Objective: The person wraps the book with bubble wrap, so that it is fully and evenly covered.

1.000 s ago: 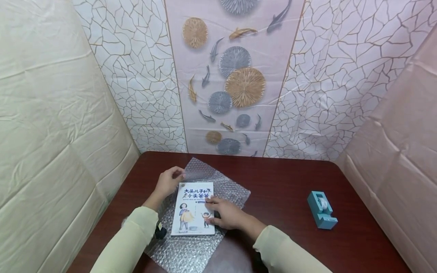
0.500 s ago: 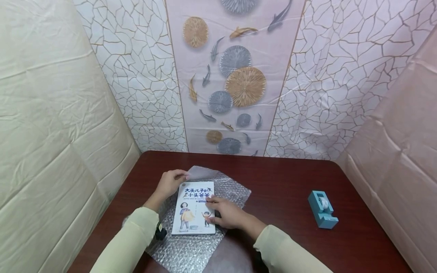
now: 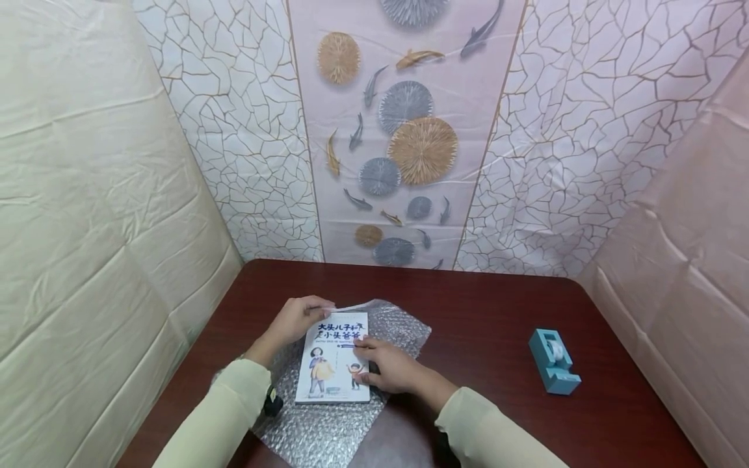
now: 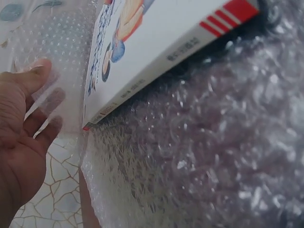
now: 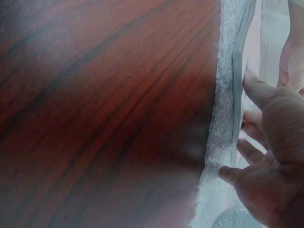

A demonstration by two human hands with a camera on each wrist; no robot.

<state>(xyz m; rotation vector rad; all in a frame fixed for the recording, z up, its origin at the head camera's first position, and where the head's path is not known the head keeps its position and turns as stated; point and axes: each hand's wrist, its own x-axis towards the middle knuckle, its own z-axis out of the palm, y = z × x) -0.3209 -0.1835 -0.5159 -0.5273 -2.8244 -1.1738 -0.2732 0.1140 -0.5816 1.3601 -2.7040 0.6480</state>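
Clear bubble wrap [image 3: 333, 429], shiny and knobbly, spread askew on a glossy red-brown wood-grain table [image 3: 480, 364]; thin paperback book [image 3: 332, 357] lies flat on it, rectangular, smooth white cover with cartoon figures and blue Chinese characters, red stripes at one end of the spine in the left wrist view. Blue-green tape dispenser [image 3: 552, 377], blocky, stepped, hard-looking, stands well apart toward the table's right side; it holds a whitish tape roll [image 3: 556, 350] in its slot. Backdrop: creased wall cloth [image 3: 421, 149] printed with fish and round discs. Left hand [image 3: 301, 318] is at the book's top left corner, thumb and fingers nearly closed, pinching the wrap's far flap, which is raised along the book's top edge; fingers show through the film in the left wrist view. Right hand [image 3: 389, 367] has thumb and fingers spread, slightly bent, pressing on the right side of the cover, little finger out past the book's edge. Book sits between both hands, under the right fingertips.
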